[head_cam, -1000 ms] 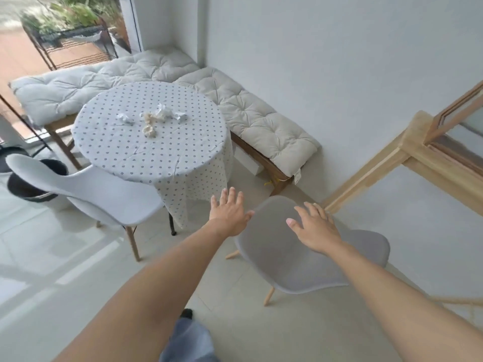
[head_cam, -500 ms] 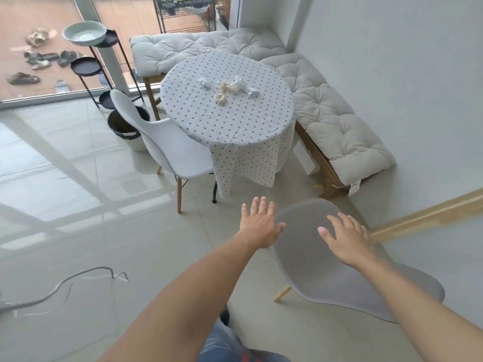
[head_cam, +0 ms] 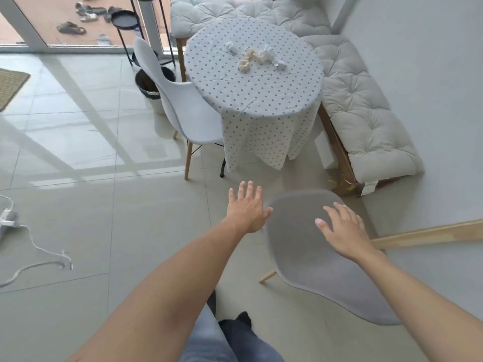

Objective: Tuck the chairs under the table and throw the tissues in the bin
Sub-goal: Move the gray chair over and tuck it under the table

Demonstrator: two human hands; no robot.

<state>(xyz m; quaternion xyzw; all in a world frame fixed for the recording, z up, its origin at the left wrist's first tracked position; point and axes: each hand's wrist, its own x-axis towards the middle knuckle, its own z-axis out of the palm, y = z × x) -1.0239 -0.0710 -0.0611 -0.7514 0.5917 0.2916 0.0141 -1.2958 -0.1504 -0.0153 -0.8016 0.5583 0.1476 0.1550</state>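
Note:
A grey chair (head_cam: 305, 246) stands in front of me, away from the round table (head_cam: 261, 84) with its dotted cloth. My left hand (head_cam: 247, 209) is open, fingers spread, its thumb at the left edge of the chair's back. My right hand (head_cam: 345, 231) is open above the right side of that back. A white chair (head_cam: 183, 100) stands at the table's left, pulled out. Several crumpled tissues (head_cam: 257, 56) lie on the tabletop. A dark bin (head_cam: 150, 84) stands behind the white chair.
A cushioned corner bench (head_cam: 366, 111) runs behind and to the right of the table. A wooden beam (head_cam: 428, 235) lies low at the right wall. A black tiered stand (head_cam: 125, 19) is by the window. A white cable (head_cam: 34, 246) trails on the tiled floor at left.
The view has swung left and tilted down, so the table and chairs sit further right. Both hands have stayed open over the grey chair's back, the left thumb now at its edge.

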